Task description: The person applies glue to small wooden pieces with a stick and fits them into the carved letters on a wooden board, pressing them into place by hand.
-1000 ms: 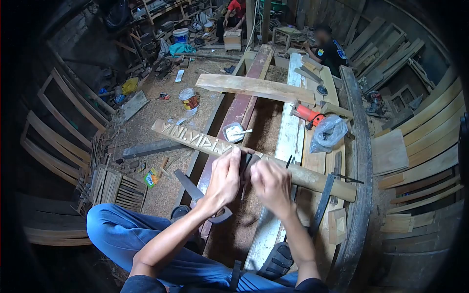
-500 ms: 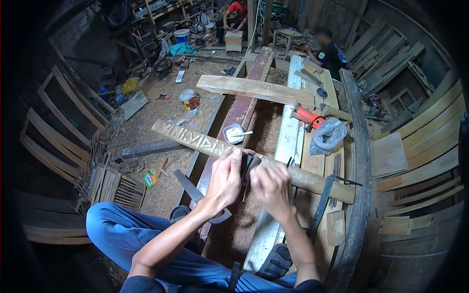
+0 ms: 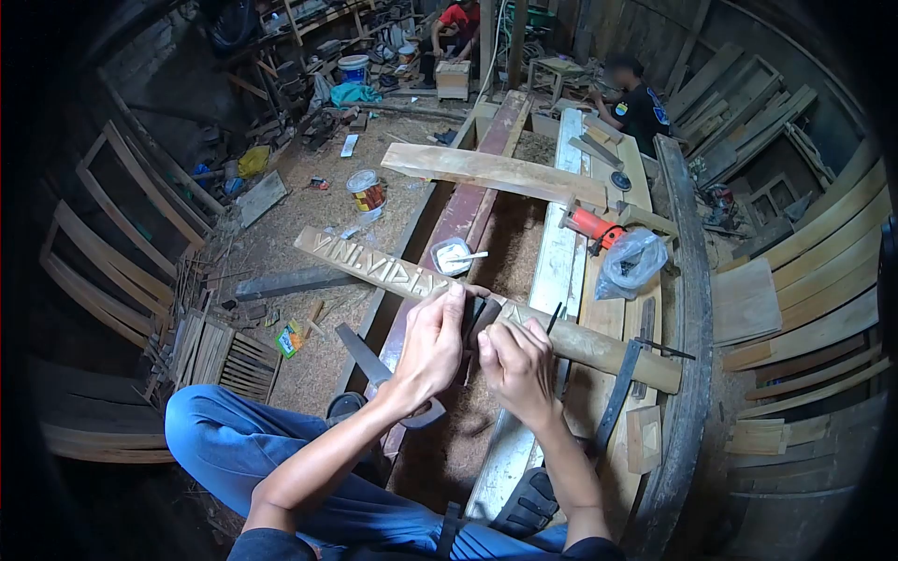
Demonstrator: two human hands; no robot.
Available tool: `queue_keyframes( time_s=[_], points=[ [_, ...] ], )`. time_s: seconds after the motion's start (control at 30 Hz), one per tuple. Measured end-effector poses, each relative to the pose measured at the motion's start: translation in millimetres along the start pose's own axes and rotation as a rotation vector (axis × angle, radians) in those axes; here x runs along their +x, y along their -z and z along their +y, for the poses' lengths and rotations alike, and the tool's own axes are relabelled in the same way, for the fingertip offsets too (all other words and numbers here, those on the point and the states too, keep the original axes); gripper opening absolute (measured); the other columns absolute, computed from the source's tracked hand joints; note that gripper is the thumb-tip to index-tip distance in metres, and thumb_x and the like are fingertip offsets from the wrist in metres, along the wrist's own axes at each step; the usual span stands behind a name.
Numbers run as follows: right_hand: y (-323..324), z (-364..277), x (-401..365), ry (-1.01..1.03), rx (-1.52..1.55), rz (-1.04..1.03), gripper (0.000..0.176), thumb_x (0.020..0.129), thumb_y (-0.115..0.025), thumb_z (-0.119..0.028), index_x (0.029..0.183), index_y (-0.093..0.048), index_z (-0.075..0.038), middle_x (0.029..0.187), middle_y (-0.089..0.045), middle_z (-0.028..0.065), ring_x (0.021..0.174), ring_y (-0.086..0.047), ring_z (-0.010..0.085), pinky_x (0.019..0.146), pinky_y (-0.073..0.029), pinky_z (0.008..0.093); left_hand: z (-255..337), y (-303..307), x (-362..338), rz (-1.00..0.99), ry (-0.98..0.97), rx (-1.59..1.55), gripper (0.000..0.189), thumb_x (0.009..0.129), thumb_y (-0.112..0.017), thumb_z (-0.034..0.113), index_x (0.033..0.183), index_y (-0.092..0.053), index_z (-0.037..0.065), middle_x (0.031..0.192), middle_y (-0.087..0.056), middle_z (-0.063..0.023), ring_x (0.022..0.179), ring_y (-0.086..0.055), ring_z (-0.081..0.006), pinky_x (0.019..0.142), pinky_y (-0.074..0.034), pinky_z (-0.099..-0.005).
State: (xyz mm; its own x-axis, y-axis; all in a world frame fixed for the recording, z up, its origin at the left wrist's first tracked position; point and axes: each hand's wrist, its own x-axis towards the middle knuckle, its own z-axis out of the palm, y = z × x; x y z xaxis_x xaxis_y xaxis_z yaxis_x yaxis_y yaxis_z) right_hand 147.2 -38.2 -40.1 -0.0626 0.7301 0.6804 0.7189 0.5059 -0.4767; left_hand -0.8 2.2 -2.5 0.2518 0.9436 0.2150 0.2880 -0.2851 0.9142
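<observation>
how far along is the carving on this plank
Done: the plank shows cut angular patterns from its left end up to the hands. In hand: the left hand grips a dark tool at mid-plank, with the right hand closed beside it. Left: the smooth stretch to the right of the hands looks uncarved, roughly half the length.

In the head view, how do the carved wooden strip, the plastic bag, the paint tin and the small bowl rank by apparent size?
1. carved wooden strip, by far the longest
2. plastic bag
3. paint tin and small bowl: look alike; the tin is farther away, so unranked
</observation>
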Motion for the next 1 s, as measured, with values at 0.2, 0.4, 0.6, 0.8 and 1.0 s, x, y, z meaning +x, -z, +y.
queue_keyframes(
  time_s=[0.2,0.4,0.6,0.8,1.0],
  points=[
    [1.7,1.0,2.2,-0.036,0.025,-0.01,0.02,0.097,-0.055,-0.018,0.081,-0.057,-0.006,0.074,-0.063,0.0142,0.064,-0.063,0.0323,0.061,-0.046,0.0455,9.4,4.1,1.2,-0.04,0.112,-0.027,0.052,0.111,-0.031,0.035,0.114,-0.067,-0.003,0.099,-0.07,-0.0199,0.089,-0.066,-0.0284,0.087,-0.051,-0.0383],
    [-6.8,20.1,8.4,-0.075,0.06,0.044,0.025,0.098,-0.053,-0.017,0.077,-0.054,-0.003,0.072,-0.057,0.0147,0.062,-0.057,0.0349,0.06,-0.041,0.045,18.4,5.7,0.4,-0.071,0.24,-0.069,0.051,0.111,-0.032,0.033,0.114,-0.067,-0.003,0.101,-0.07,-0.0204,0.09,-0.066,-0.0282,0.088,-0.05,-0.0379],
    [-4.3,27.3,7.8,-0.049,-0.042,0.015,0.021,0.098,-0.053,-0.02,0.079,-0.057,-0.009,0.074,-0.063,0.0078,0.064,-0.062,0.0248,0.061,-0.042,0.0401,15.3,0.9,0.0,-0.063,0.153,0.012,0.051,0.111,-0.032,0.034,0.113,-0.066,-0.004,0.1,-0.07,-0.0214,0.093,-0.067,-0.0288,0.089,-0.05,-0.0387],
    [-1.4,13.6,8.1,-0.012,0.017,0.014,0.027,0.099,-0.054,-0.02,0.077,-0.053,-0.005,0.07,-0.056,0.0129,0.062,-0.057,0.0321,0.06,-0.04,0.0423,3.9,-1.5,1.8,-0.05,0.133,0.018,0.061,0.111,-0.029,0.044,0.114,-0.069,-0.003,0.094,-0.071,-0.0166,0.089,-0.064,-0.0201,0.088,-0.049,-0.0359],
    [1.1,5.3,3.1,0.048,0.004,-0.006,0.029,0.099,-0.052,-0.023,0.077,-0.055,-0.005,0.067,-0.055,0.0122,0.057,-0.058,0.0288,0.057,-0.043,0.0428,-2.4,-1.8,0.0,-0.028,0.077,-0.04,0.048,0.11,-0.035,0.033,0.111,-0.066,-0.004,0.107,-0.066,-0.0266,0.1,-0.064,-0.04,0.091,-0.048,-0.0428]
  ],
)
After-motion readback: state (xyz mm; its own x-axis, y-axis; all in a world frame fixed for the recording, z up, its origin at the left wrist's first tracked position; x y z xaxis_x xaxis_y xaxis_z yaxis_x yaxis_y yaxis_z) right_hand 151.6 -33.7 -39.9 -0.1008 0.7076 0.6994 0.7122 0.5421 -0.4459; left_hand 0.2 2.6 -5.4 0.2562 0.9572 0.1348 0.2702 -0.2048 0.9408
